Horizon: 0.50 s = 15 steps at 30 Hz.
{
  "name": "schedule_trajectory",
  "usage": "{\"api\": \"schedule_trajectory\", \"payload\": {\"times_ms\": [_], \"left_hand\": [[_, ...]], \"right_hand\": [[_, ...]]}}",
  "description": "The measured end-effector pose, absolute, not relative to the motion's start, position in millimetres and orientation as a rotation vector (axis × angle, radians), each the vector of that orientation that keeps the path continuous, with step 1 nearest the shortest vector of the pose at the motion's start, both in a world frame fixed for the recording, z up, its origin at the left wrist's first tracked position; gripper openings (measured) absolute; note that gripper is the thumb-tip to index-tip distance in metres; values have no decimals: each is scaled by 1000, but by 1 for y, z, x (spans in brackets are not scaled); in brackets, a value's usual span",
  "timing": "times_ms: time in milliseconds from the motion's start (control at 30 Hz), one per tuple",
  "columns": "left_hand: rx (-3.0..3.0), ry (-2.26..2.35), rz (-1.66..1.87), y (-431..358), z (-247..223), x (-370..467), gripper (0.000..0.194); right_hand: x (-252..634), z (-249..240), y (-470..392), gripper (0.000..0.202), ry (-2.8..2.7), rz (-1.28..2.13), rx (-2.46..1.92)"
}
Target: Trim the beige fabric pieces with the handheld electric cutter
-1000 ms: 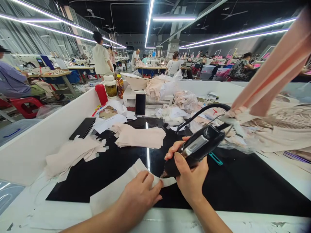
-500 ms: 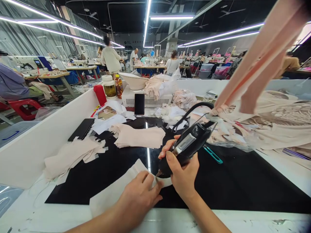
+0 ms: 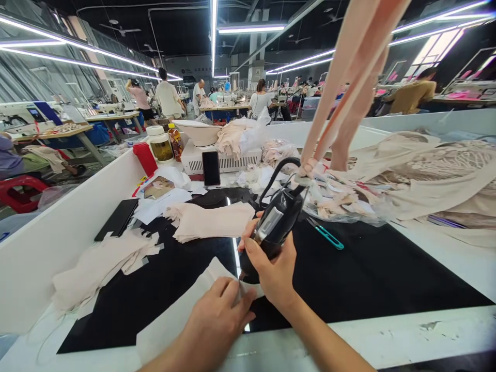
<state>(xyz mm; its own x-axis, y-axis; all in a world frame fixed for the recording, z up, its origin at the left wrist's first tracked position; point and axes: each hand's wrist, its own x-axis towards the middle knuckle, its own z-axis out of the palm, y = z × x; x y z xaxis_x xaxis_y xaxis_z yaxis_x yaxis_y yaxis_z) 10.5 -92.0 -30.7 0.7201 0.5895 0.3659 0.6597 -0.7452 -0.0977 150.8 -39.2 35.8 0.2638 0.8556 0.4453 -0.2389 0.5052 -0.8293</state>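
My right hand [image 3: 273, 263] is wrapped round the black body of a handheld electric cutter [image 3: 281, 214], tilted with its lower end down at the fabric. My left hand [image 3: 220, 312] rests on a pale fabric piece [image 3: 166, 320], fingers and thumb closed at its edge beside the cutter's tip. The tip itself is mostly hidden behind my fingers. Peach fabric strips [image 3: 344, 82] run upward from the cord end of the cutter. Just beyond my hands lies a stack of pale pink cut fabric [image 3: 213, 221]. Teal thread snips [image 3: 327, 236] lie to the right of the cutter.
A black mat [image 3: 372, 279] covers the white table. More cut pieces [image 3: 101, 263] and a black flat object [image 3: 116, 219] lie left. A phone [image 3: 211, 168] leans against a white scale [image 3: 228, 159]. Beige fabric [image 3: 434, 181] is heaped right. People work at sewing machines behind.
The view has turned a little to the right, so the scene sits further left. Both hands keep their holds; the cutter stays at the fabric edge and stands slightly more upright.
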Motion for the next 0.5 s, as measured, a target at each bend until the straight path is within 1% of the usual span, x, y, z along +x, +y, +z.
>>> {"api": "schedule_trajectory", "payload": {"times_ms": [200,267,367,433,500], "left_hand": [[-2701,-963,-424,-91,-28,11,25],[-2686,-978,-448,-90,-31,11,30],[-2654,-1009,-530,-89,-41,12,45],[-2628,-1000,-577,-85,-51,13,50],[-2590,-983,-626,-79,-59,13,49]], "right_hand": [[149,39,-40,26,-1050,802,-776],[150,38,-40,26,-1053,807,-769],[155,33,-41,26,-1027,816,-796],[162,26,-40,28,-1006,811,-825],[172,19,-37,39,-1013,778,-868]]}}
